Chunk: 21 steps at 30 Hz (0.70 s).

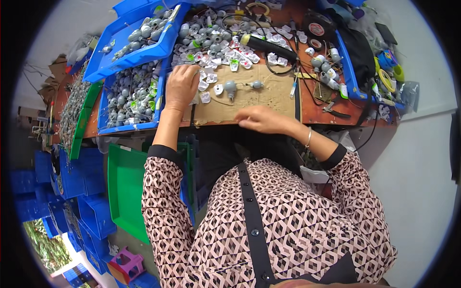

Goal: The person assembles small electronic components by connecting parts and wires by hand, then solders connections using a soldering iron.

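Note:
My left hand [182,86] is at the left edge of a cardboard sheet [269,91], beside loose white plastic pieces [203,85]. Its fingers bend downward, and whatever they hold, if anything, is hidden. Over the sheet's front edge, my right hand [261,119] points left with fingers curled together and nothing visible in them. Between and beyond the hands, a grey bulb-shaped part [230,87] with a metal tip lies on the cardboard. To its right is a smaller grey rounded part [257,84], and to its left a white piece [218,89].
Blue trays [110,67] of grey bulb-shaped parts stand at left, one stacked tilted. A heap of white and grey parts [211,41] covers the back. A black-and-yellow handled tool [269,47] with cable lies behind the cardboard. Pliers [336,111] rest at right near another blue tray [353,77].

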### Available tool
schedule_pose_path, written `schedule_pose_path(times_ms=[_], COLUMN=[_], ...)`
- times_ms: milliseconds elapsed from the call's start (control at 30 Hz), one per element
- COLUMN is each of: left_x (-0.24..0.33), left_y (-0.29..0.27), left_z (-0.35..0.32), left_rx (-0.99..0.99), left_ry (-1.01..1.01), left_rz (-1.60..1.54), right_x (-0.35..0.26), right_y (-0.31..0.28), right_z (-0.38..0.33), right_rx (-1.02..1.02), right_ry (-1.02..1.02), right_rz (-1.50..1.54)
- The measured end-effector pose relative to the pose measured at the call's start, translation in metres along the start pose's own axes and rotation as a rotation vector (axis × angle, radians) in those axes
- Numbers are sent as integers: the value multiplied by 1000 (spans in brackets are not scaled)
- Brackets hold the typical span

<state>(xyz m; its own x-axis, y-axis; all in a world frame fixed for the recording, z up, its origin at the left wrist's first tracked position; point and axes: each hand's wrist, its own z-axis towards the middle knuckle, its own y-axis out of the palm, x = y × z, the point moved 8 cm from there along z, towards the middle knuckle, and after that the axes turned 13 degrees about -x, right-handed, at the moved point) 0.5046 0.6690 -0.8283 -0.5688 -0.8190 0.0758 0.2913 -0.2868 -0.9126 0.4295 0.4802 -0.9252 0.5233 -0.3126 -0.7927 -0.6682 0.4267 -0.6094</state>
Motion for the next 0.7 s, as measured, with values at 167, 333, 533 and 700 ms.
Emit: schedule_pose_path(times_ms=[167, 333, 533, 700], left_x=[45, 61, 56, 55], left_y=[33, 58, 68, 68], left_z=[18, 15, 7, 7], left_rx=[-61, -148, -209, -210], left_ry=[126, 140, 74, 81], left_rz=[-61, -89, -128, -172], right_x=[36, 56, 70, 73], right_y=[-75, -121, -123, -131], right_z=[-52, -83, -67, -69], right_rx=[417, 716, 671, 646], right_ry=[160, 270, 295, 330], right_rz=[-252, -287, -423, -447])
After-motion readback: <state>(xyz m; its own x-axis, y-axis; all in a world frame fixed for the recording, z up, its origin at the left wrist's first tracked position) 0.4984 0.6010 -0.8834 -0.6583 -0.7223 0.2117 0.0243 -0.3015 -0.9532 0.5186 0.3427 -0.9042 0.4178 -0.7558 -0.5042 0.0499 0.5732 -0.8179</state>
